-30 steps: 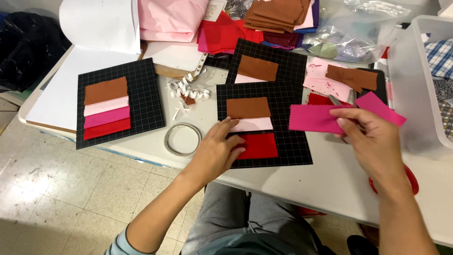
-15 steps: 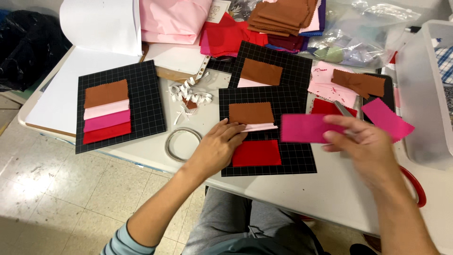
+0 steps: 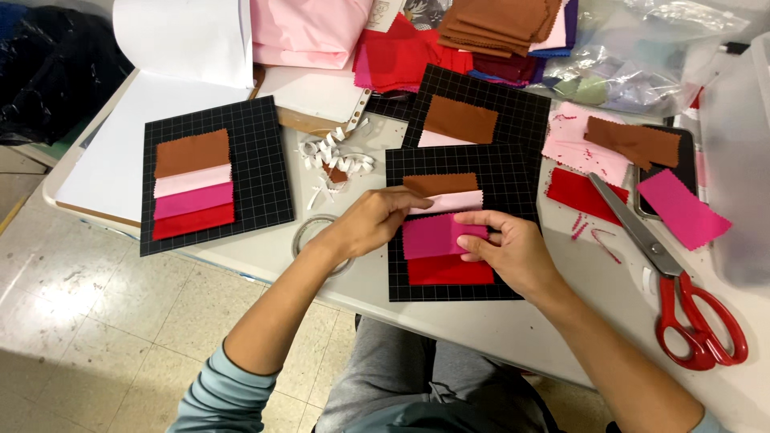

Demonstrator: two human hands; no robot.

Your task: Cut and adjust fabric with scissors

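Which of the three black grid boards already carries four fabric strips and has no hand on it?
The black board on the left: brown, pale pink, magenta and red strips lie stacked on it, and both hands work on the nearest middle board.

3 black grid boards: one [image 3: 210, 172] left of the scissors [image 3: 670, 273], one [image 3: 461, 232] nearer w/ 4 fabric swatches, one [image 3: 481, 112] behind. 1 pr scissors. 2 hands on middle board.
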